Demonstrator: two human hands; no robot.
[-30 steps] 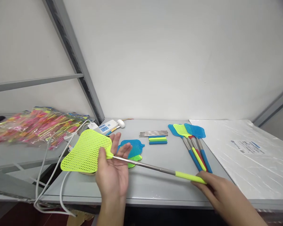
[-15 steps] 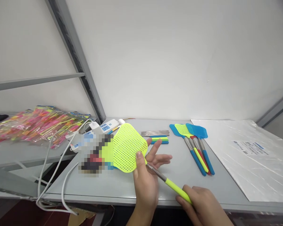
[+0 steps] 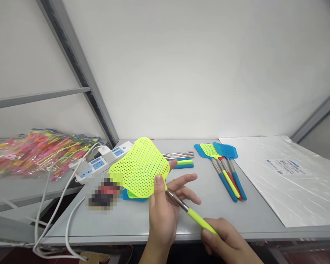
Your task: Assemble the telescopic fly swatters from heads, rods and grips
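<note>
A yellow-green fly swatter [image 3: 143, 169] with a perforated head slants across the middle, above the table. My left hand [image 3: 165, 205] pinches the base of its head, thumb on top and the other fingers spread behind. The metal shaft shows just below that thumb. My right hand [image 3: 222, 236] is wrapped round the lower end of the yellow-green grip. Beneath the held head lie blue and green swatter heads [image 3: 134, 195], mostly covered. Behind my left hand are several metal rods [image 3: 180, 155] and blue and green handle grips [image 3: 184, 162].
Finished-looking swatters [image 3: 228, 176] lie together right of centre. A white packing sheet [image 3: 286, 183] covers the table's right side. Power strips [image 3: 107, 157] with white cables [image 3: 45, 205] stand at left, beside a heap of bagged colourful items [image 3: 41, 154]. One patch is pixelated.
The view has shifted slightly. The swatter's head has turned, showing more of its left side. My right hand's hold on the grip has rolled a little; both hands still hold the swatter.
</note>
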